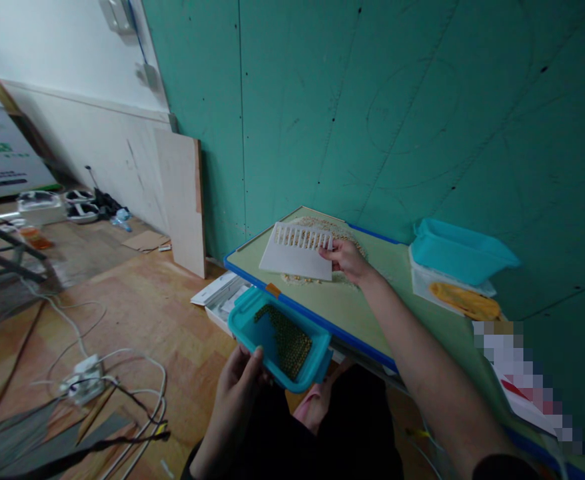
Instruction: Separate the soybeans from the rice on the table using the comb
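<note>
My left hand (pixel 240 380) grips the near left rim of a turquoise plastic tub (pixel 266 341), thumb over the edge. Small green beans (pixel 292 343) lie in the tub, gathered toward its right side. The tub is held just off the near edge of a pale green tabletop (pixel 395 263) with a blue border. My right hand (pixel 348 260) is closed on the right end of a white slotted scraper (pixel 295 262), tilted over the table with its slots on the far side. Behind and beneath it spread pale grains and yellowish beans (pixel 322 225), partly hidden by the scraper.
A second turquoise tub (pixel 465 250) stands at the table's right, near a yellow cloth-like item (pixel 465 301). The green wall (pixel 292 120) backs the table. White cables and a power strip (pixel 85 379) lie on the floor at left. A board (pixel 181 200) leans on the wall.
</note>
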Tool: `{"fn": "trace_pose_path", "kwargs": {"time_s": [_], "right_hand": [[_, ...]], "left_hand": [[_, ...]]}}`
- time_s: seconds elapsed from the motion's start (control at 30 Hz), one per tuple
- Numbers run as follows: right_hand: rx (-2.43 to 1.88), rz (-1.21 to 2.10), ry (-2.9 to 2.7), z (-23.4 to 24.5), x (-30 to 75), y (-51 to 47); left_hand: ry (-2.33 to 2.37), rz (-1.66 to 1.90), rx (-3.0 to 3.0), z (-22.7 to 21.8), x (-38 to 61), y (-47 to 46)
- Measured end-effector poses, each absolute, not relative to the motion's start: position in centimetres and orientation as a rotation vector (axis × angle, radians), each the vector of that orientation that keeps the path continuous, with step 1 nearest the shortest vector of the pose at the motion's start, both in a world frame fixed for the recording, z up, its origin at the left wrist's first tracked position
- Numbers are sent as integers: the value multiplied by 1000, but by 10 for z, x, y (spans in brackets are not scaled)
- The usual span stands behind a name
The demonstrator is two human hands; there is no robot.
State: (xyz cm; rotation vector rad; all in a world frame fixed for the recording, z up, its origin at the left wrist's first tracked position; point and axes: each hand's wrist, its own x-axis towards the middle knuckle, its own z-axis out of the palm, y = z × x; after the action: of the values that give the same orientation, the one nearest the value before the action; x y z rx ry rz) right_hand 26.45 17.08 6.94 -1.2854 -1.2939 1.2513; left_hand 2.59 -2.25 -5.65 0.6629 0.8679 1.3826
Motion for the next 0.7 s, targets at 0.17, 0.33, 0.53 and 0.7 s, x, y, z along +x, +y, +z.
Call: {"fn": "trace_pose_path", "kwargs": {"time_s": [0.17,0.33,0.53,0.7], "right_hand": [[-1307,1271,-1305,70,263,170],[-1308,1302,-1298,74,260,166],[-1315,1308,-1317,76,259,163],[-1308,1329,-1319,75,258,163]], "left_hand": [[879,1386,663,-56,26,-22],[902,1384,668,-57,24,-22],[897,1379,655,-53,25,-24],[870,1385,650,-52,26,-23]]}}
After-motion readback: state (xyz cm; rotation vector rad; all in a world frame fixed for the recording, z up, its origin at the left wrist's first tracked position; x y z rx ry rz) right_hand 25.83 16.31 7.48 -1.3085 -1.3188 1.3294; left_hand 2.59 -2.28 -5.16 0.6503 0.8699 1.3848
